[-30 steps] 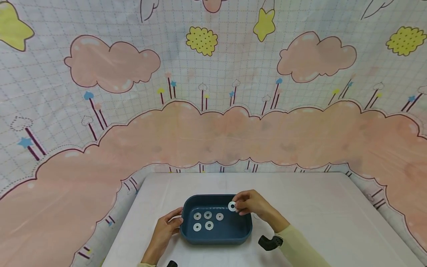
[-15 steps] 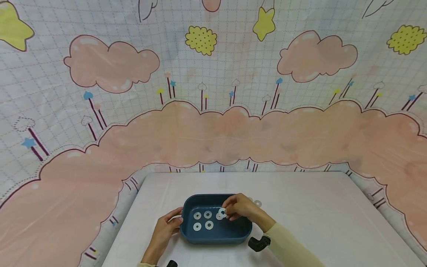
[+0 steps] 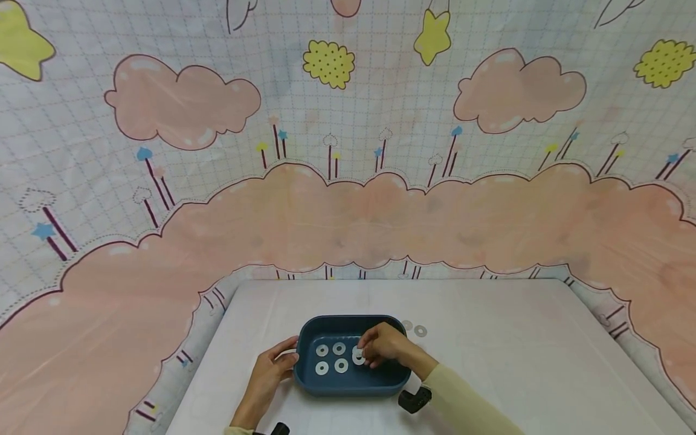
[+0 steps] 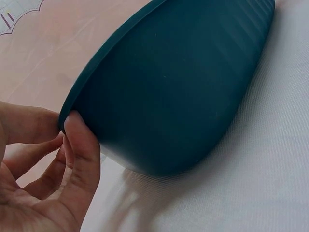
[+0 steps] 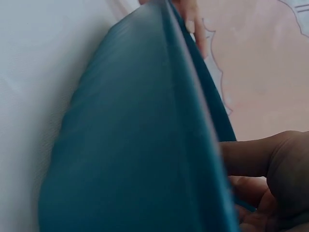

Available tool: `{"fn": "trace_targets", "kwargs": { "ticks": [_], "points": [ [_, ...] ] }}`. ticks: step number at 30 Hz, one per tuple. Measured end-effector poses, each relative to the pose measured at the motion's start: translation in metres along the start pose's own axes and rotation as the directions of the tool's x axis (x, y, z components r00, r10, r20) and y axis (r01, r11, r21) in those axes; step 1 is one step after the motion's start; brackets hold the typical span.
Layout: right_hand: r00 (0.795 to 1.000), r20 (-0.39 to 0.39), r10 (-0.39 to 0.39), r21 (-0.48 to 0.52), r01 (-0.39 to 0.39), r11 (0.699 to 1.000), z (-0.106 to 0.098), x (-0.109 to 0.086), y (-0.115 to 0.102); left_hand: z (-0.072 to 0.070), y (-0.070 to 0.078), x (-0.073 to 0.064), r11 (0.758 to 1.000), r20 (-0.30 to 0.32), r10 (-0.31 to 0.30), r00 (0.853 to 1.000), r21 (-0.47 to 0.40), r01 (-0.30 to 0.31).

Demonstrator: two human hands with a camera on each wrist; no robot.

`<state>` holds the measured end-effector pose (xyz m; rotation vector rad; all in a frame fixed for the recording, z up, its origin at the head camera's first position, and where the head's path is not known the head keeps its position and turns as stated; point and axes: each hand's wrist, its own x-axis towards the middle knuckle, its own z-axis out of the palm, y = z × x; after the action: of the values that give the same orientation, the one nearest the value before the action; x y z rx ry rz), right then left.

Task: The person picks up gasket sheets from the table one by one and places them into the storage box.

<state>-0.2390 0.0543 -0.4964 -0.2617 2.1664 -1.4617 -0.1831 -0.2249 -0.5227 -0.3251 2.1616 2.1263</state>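
A dark blue rectangular box [image 3: 375, 386] stands on the table. My left hand [image 3: 269, 370] holds its left end; in the left wrist view, thumb [image 4: 83, 164] and forefinger meet at the rim. Inside, several white flat washers [image 3: 341, 365] lie in two rows on the left half of the floor. My right hand [image 3: 383, 345] reaches over the right wall into the box, its fingertips pinching a washer [image 3: 358, 359] low over the floor. This one partly covers another washer lying there. In the right wrist view the box wall [image 5: 130, 135] hides the fingertips and the washer.
Two more washers lie on the white tabletop [image 3: 516, 344] just beyond the box's back right corner: one greyish washer [image 3: 420, 331] and a paler one [image 3: 408, 325]. A patterned cloth [image 3: 380, 223] with clouds hangs behind the table.
My right hand has moved left and down into the box with the washer, from over the right back corner to beside the others. My left hand has stayed on the box.
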Motion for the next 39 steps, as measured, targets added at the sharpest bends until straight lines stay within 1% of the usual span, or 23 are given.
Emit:
{"fn": "trace_targets", "kwargs": {
  "ticks": [6,13,19,27,32,36,39],
  "points": [
    [0.999,0.001,0.032,-0.04,-0.032,0.999,0.003,0.003,0.004,-0.001,0.001,0.001,1.0,0.003,0.005,1.0,-0.004,-0.005],
    [0.998,0.011,0.065,-0.085,-0.063,0.994,0.008,0.002,0.004,0.0,0.002,0.003,1.0,0.006,-0.006,1.0,0.002,0.006],
    [0.999,0.006,0.051,-0.12,-0.05,0.992,0.01,0.001,0.003,-0.001,0.003,0.004,1.0,0.008,-0.005,1.0,-0.011,0.005],
    [0.999,-0.032,0.012,-0.18,-0.018,0.984,0.01,0.0,0.003,-0.001,0.002,0.007,1.0,0.009,-0.006,1.0,-0.01,0.006],
    [0.998,-0.061,0.023,-0.206,-0.035,0.978,0.01,0.0,0.0,-0.001,0.002,0.006,1.0,0.004,-0.011,1.0,0.018,0.011],
    [0.997,-0.079,0.025,-0.206,-0.041,0.978,0.008,-0.002,-0.003,-0.001,0.003,0.005,1.0,0.003,-0.016,1.0,0.026,0.016],
    [0.997,-0.082,0.006,-0.18,-0.021,0.983,0.005,-0.004,-0.006,-0.001,0.003,0.005,1.0,0.001,-0.019,1.0,0.023,0.019]
  ]
}}
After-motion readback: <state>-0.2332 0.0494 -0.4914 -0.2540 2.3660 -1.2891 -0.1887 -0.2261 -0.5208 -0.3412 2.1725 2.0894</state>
